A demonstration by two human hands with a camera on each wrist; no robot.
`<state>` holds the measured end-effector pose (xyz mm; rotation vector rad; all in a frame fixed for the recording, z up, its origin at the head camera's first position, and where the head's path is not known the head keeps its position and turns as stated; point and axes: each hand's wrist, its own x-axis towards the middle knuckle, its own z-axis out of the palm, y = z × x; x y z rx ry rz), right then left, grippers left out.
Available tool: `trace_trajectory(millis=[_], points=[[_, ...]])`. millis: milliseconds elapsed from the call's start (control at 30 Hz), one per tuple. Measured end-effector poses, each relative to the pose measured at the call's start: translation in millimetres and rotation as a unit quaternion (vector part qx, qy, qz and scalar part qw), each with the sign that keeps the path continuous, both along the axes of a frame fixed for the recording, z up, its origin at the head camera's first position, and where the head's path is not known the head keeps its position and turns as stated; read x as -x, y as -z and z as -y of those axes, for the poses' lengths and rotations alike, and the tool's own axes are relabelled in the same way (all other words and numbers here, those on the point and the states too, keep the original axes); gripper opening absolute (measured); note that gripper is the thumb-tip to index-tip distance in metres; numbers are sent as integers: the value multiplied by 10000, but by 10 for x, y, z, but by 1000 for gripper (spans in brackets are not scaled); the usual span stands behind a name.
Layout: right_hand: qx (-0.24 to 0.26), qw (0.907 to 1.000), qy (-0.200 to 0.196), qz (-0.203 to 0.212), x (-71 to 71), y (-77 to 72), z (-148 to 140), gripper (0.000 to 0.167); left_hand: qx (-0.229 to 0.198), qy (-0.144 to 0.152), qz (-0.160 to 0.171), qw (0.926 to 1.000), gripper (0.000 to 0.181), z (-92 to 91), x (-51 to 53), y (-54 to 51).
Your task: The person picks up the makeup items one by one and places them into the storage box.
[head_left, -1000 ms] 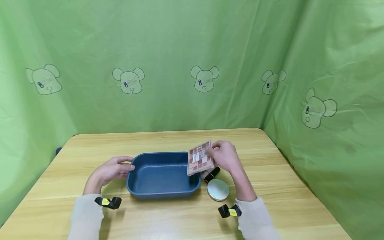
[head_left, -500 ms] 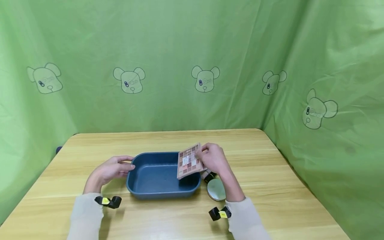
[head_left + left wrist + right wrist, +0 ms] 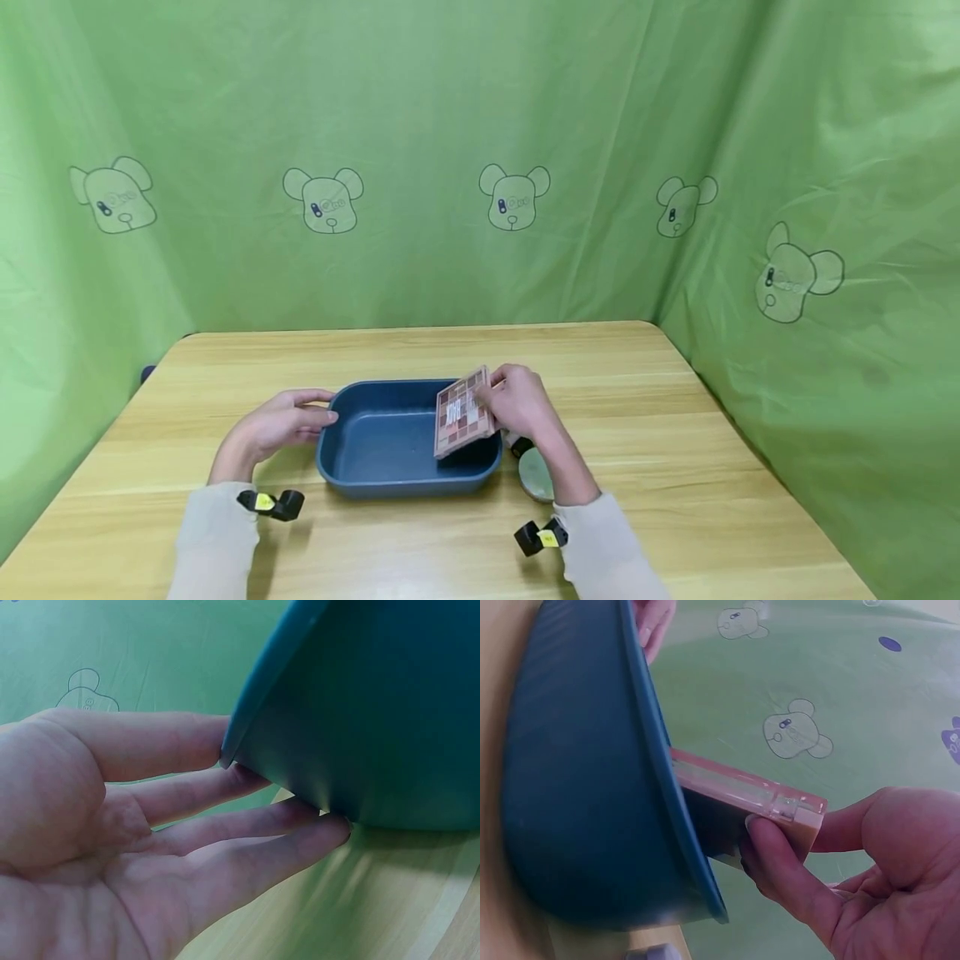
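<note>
A dark blue rectangular plastic basin (image 3: 408, 487) stands on the table. My left hand (image 3: 288, 421) holds it by its left rim; in the left wrist view the thumb meets the rim and the other fingers (image 3: 255, 862) lie against the outer wall. At the basin's other end, my right hand (image 3: 519, 404) pinches the edge of an eyeshadow palette (image 3: 459, 417) with a clear lid and a grid of pink-brown pans. Tilted, the palette reaches down into the basin's right side. The right wrist view shows the palette's edge (image 3: 742, 791) between thumb and fingers, its lower part hidden by the basin wall.
Just right of the basin lie a round, pale compact-like case (image 3: 535, 475) and a black-ended tube (image 3: 521, 447), both partly covered by the right hand and forearm. A green curtain (image 3: 420, 250) with bear-head outlines hangs behind the wooden table (image 3: 405, 550).
My right hand has carried the palette leftward and down, from over the basin's right rim into its right side. The left hand and basin have stayed put.
</note>
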<state>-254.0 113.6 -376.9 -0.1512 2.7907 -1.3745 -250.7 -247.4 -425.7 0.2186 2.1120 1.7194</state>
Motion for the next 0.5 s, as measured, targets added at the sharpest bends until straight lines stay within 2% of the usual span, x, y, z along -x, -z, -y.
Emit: trace_trajectory(millis=[167,267,400,500], points=[[-105,9998,-117,-84,-12,35,71,18,-40,-12,13,10000,62,-5,-11,-12],[-372,9992,-119,-73,-30,49,110,18,-62,17,2,10000,63,-5,-13,-17],[-680,9976,-67,82,-44,61,153,21,-59,22,-5,10000,63,-5,-14,-17],[-637,9978,-87,168,-43,74,176,20,-29,-12,6,10000,62,-3,-13,-14]])
